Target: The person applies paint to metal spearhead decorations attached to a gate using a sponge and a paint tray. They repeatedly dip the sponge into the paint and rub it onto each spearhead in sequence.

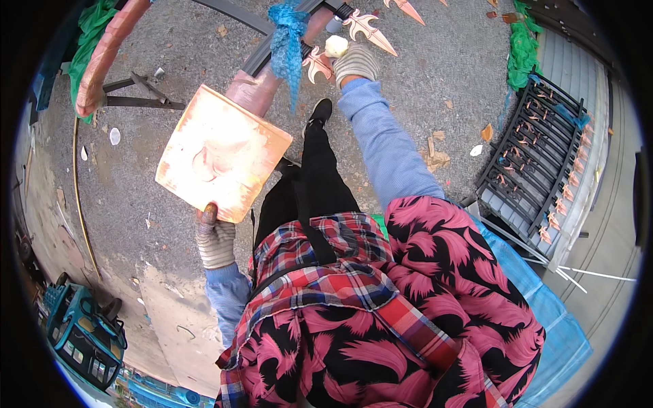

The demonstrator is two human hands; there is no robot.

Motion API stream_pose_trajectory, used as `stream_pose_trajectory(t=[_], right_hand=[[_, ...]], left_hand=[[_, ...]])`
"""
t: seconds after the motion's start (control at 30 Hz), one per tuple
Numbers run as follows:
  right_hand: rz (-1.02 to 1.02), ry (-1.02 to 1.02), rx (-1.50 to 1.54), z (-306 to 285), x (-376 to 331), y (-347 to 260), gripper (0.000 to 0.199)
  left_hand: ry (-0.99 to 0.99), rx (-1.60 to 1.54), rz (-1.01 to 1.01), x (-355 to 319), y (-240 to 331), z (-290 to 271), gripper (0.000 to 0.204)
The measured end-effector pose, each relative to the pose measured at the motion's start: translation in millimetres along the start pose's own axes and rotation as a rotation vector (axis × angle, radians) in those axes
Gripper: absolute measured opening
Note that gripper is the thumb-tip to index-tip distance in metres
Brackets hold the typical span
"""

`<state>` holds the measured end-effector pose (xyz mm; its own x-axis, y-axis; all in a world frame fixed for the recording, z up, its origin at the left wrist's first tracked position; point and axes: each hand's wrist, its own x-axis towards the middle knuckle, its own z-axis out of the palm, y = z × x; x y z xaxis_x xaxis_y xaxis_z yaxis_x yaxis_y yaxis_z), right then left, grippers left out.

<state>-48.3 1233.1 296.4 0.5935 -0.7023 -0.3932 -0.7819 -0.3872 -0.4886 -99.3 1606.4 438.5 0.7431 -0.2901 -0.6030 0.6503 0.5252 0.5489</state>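
My left hand [215, 238], in a striped knit glove, grips the near edge of a square shallow tray [255, 160], thumb on top. The tray is smeared with shiny copper-pink paint. Out ahead, my gloved right hand [358, 63] is closed on a pale sponge [336, 46]. The sponge is right beside a copper-coloured spear-shaped finial [317, 64] at the end of a black metal bar; whether they touch I cannot tell. Another copper finial [369, 30] points out just beyond that hand.
Blue netting [287, 41] is tied round the black bars, near a pinkish wrapped tube [253, 92]. At right a black railing panel [537, 146] with copper finials leans by a blue tarp [537, 313]. Metal offcuts [143, 102] lie left; a teal vehicle [81, 333] stands lower left.
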Motion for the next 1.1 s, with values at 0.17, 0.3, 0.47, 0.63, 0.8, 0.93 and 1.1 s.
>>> stream_pose_trajectory(t=[0.17, 0.3, 0.47, 0.63, 0.8, 0.93, 1.1], right_hand=[[-0.106, -0.071, -0.360, -16, -50, -51, 0.040], [-0.143, -0.122, -0.451, -26, -66, -60, 0.039], [-0.198, 0.013, -0.610, -39, -69, -23, 0.035], [0.030, -0.051, -0.554, -74, -97, 18, 0.034], [-0.061, 0.017, -0.429, -62, -82, -14, 0.033], [0.053, 0.029, -0.511, -61, -99, 13, 0.029], [0.107, -0.031, -0.391, -80, -96, 13, 0.037]], left_hand=[[0.078, 0.010, -0.001, -5, -2, -6, 0.065], [0.072, 0.018, 0.012, -4, -1, -2, 0.067], [0.061, 0.014, -0.028, -3, -1, -6, 0.069], [0.076, 0.004, -0.016, -8, 3, -13, 0.069], [0.042, 0.080, -0.042, -1, 2, -8, 0.072], [-0.007, 0.104, -0.006, 0, 2, -4, 0.073], [0.010, 0.067, -0.031, -3, 4, -8, 0.070]])
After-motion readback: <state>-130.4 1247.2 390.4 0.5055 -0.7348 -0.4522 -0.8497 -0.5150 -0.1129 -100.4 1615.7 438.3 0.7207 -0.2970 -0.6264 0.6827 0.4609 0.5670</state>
